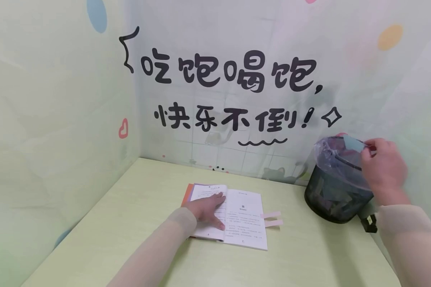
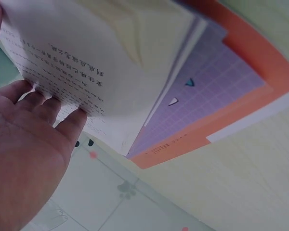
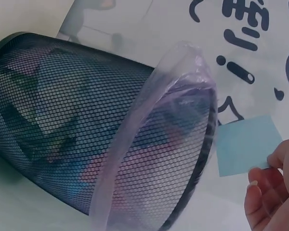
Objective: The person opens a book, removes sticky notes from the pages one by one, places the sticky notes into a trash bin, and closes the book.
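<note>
An open book [image 1: 245, 223] lies on the table, its orange and purple cover edge showing at the left. My left hand [image 1: 206, 209] rests on the left page with fingers spread; in the left wrist view its fingertips press on the printed page [image 2: 111, 82]. At the right, my right hand [image 1: 386, 165] pinches a light blue sticky note [image 3: 250, 144] between thumb and fingers. The note is over the rim of a black mesh trash bin [image 1: 330, 195], which has a clear plastic liner [image 3: 183, 72] folded over its rim. Two pink page tabs [image 1: 273, 214] stick out of the book's right edge.
Colourful scraps [image 3: 53, 110] show through the bin's mesh. A small black object [image 1: 369, 223] sits beside the bin's base. Printed wall sheets [image 1: 215, 119] with large dark characters enclose the back and sides of the pale table [image 1: 129, 223].
</note>
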A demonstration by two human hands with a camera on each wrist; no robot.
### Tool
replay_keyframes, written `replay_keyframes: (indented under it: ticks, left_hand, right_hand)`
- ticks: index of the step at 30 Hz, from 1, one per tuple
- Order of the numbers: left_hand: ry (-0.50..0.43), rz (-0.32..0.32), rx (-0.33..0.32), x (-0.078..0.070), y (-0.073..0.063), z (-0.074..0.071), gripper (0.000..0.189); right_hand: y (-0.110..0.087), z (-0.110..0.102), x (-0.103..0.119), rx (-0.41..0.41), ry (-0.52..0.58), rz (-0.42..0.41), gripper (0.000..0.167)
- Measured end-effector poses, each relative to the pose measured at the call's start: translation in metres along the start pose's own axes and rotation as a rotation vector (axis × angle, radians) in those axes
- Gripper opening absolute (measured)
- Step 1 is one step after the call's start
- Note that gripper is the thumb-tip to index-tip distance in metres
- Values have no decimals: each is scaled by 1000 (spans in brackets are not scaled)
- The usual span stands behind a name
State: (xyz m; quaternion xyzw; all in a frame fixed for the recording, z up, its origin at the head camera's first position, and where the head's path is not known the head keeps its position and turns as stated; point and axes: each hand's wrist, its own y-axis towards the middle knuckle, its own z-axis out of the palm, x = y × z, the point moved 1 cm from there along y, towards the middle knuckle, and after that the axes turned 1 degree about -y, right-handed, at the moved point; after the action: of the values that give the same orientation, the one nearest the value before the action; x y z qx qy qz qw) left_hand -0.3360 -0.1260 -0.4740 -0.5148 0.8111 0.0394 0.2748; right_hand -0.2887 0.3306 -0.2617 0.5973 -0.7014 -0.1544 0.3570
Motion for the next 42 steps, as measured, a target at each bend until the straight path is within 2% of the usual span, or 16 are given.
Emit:
replay_keyframes:
  ticks: [3,7,10,12,21,30,37,42]
  left_hand:
    - [3,-1,-1,1,0,0,119]
    - [-2,-1,0,2,-1,0,119]
    - [-10,-5,2,2,-2,0,119]
    - [-14,-5,1,1,-3,-1,119]
    - [-9,7,-2,1,-1,-2,118]
    - [-11,4,5,1,-2,-1,119]
    - [-17,1,3,2,0,-1,119]
    - [-21,5,16,3,0,0,119]
  right_hand:
    - [-1,1,-7,17,-49,26,37]
    - [0,6,-20,143,-178,3,43]
    - [-3,10,-22,213,-224,-28,47]
    - [-6,14,-18,221,-211,-47,47]
    - [-25,41,13,157,-84,-150,40]
    - [-62,88,47,214,-32,-267,30]
    - [-91,130,60,384,-15,-301,31]
    - [-116,158,68,534,-44,-394,26]
